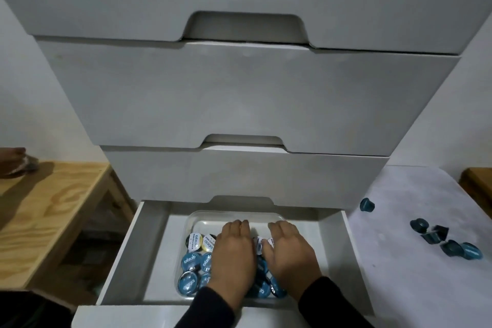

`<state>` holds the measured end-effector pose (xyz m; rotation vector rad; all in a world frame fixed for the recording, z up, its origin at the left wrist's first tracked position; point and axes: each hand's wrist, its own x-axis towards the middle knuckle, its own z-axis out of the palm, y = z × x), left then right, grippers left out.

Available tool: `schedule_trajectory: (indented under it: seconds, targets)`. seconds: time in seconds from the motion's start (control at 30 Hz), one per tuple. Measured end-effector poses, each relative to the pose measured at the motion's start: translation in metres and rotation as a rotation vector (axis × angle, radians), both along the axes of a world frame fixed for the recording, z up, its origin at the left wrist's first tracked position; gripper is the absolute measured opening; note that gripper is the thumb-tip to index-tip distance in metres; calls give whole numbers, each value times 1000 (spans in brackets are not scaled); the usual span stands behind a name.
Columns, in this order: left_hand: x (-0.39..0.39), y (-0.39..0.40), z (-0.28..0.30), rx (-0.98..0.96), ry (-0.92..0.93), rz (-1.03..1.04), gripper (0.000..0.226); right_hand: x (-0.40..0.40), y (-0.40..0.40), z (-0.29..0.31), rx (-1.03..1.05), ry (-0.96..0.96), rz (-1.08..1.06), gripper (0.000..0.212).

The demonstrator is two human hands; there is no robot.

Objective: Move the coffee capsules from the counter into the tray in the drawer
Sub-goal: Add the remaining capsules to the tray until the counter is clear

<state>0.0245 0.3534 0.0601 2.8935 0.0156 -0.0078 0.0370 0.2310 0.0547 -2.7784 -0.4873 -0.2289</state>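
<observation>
The bottom white drawer (149,255) stands pulled out, with a clear plastic tray (202,218) inside it. Several blue-lidded coffee capsules (190,261) lie in the tray, plus one with a yellow lid (206,243). My left hand (234,255) and my right hand (288,255) lie palm down, side by side, over the capsules in the tray; whether either holds one is hidden. Several dark blue capsules (450,246) lie in a loose group on the white surface to the right, and a single one (367,204) lies nearer the drawer unit.
Three closed white drawer fronts (239,93) rise above the open drawer. A wooden table (50,208) stands to the left, and another person's hand (13,161) rests at its far left edge. A wooden corner (479,181) shows at the far right.
</observation>
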Motion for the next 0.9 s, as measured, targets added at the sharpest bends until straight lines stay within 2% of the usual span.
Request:
schedule_trajectory:
  seconds: [0.17,0.27,0.33,0.4,0.47,0.57,0.7,0.9]
  targets:
    - [-15,-10,13,-55,-89,-5,45,-17,-17,3,38,-226,-46,23]
    - [-22,-28,22,-114,-100,-59,48,-27,-36,4,-127,-317,-5,25]
    - [-22,-45,30,-140,-136,-100,50,-27,-55,5,-193,-315,-6,39]
    - [-20,-70,36,-191,-148,-117,49,-28,-77,14,-141,-291,-68,49]
    - [-16,-89,38,-245,-201,-139,46,-27,-96,23,-36,-248,-141,49]
    - [-7,-144,36,-354,-208,-181,43,-19,-152,18,174,-187,-326,37]
    - [6,-226,28,-360,-174,-208,34,-9,-234,4,135,-106,-397,59]
    - [19,-337,-7,-404,-168,-279,37,7,-348,-17,96,10,-469,42]
